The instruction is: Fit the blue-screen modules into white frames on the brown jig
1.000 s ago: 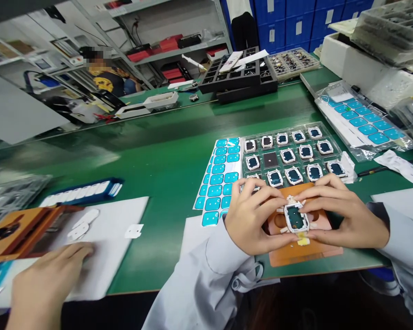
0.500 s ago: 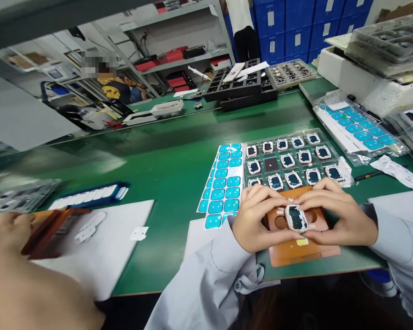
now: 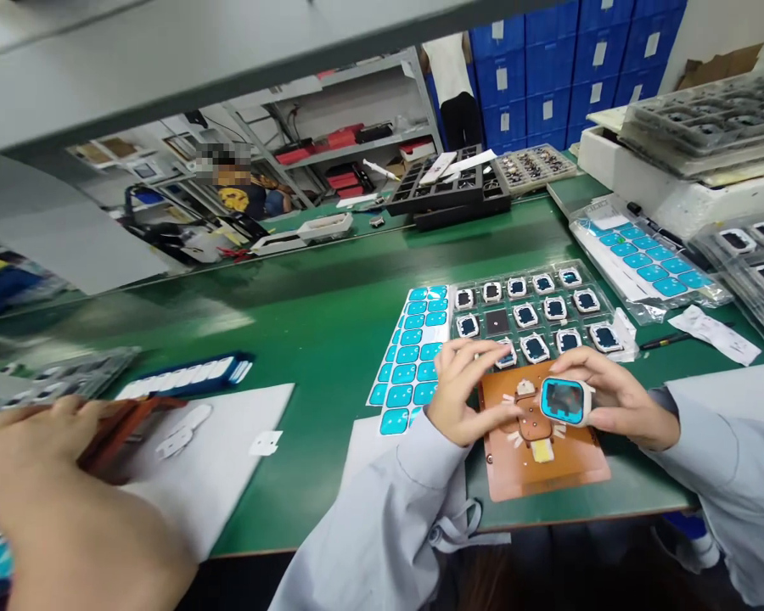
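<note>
**Watch case lifted clear of the orange fixture**

A second earlier both hands pressed a white-framed part down on the orange fixture [image 3: 535, 458]; now the right hand [image 3: 617, 399] has raised that part, a watch case [image 3: 565, 400] with a bright blue film on its face, just above the fixture's right half. The right grip is closed on the case, fingers over its top edge and thumb below. The left hand [image 3: 462, 395] has come off the part: its grip holds nothing, fingers loosely curled, fingertips resting at the fixture's upper left corner. The seat on the fixture [image 3: 533, 417] is now bare, with small white tabs around it and a yellow tab [image 3: 541, 451] at its lower end; judged from this, the pressing step is finished.

Edges and room: the clear tray [image 3: 604, 293] of similar cases lies just behind the fixture, touching or nearly so. The sheet of blue stickers [image 3: 413, 339] lies just left of the tray. The fixture sits near the table [image 3: 306, 322] front edge. Open green surface lies well to the left. A co-worker's hand [image 3: 57, 501] works at the far left, well apart.
</note>
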A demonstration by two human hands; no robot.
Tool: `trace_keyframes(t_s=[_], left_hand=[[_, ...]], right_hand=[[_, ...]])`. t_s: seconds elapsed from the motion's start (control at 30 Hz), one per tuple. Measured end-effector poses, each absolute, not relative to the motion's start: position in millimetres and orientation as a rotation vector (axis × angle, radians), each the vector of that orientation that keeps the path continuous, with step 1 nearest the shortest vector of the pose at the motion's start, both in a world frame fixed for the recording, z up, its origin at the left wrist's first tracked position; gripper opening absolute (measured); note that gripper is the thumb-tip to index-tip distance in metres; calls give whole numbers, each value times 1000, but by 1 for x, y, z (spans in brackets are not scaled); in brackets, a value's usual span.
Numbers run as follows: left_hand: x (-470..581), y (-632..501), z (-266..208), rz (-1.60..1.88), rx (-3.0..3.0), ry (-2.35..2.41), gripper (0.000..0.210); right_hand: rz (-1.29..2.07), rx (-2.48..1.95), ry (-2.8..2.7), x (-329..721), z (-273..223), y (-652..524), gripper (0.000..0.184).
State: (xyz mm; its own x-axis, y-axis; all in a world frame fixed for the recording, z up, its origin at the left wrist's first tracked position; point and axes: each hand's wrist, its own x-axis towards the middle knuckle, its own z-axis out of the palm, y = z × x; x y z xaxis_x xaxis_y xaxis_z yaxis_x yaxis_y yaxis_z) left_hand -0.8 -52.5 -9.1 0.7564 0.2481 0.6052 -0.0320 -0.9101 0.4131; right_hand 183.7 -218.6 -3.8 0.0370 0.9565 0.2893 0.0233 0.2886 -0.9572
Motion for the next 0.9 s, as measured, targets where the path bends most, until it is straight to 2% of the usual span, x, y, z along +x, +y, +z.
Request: trace_keyframes(t_s=[0.07, 0.13, 0.23, 0.33, 0.53, 0.83, 0.9], left_hand=[[-2, -37, -16, 1058, 2611, 449, 42], [-5, -21, -22, 1073, 2650, 826, 33], [-10, -3, -24, 894, 2594, 1344, 37], [-15, 3, -18, 687, 2465, 1624, 39], [-15, 0, -14, 389, 2272, 1787, 43], [-10, 12, -25, 321, 2126, 1823, 48], [-9, 15, -25, 313, 2094, 1813, 49]], right_hand=[[1005, -981, -1264, 186, -2, -219, 48], [1014, -950, -1253, 189, -2, -219, 48], [1011, -929, -1279, 193, -4, -216, 47], [1006, -912, -1321, 199, -10, -213, 45], [1142, -886, -1298, 211, -21, -208, 44], [1159, -1037, -1208, 220, -26, -207, 56], [1151, -1072, -1158, 224, -32, -206, 54]])
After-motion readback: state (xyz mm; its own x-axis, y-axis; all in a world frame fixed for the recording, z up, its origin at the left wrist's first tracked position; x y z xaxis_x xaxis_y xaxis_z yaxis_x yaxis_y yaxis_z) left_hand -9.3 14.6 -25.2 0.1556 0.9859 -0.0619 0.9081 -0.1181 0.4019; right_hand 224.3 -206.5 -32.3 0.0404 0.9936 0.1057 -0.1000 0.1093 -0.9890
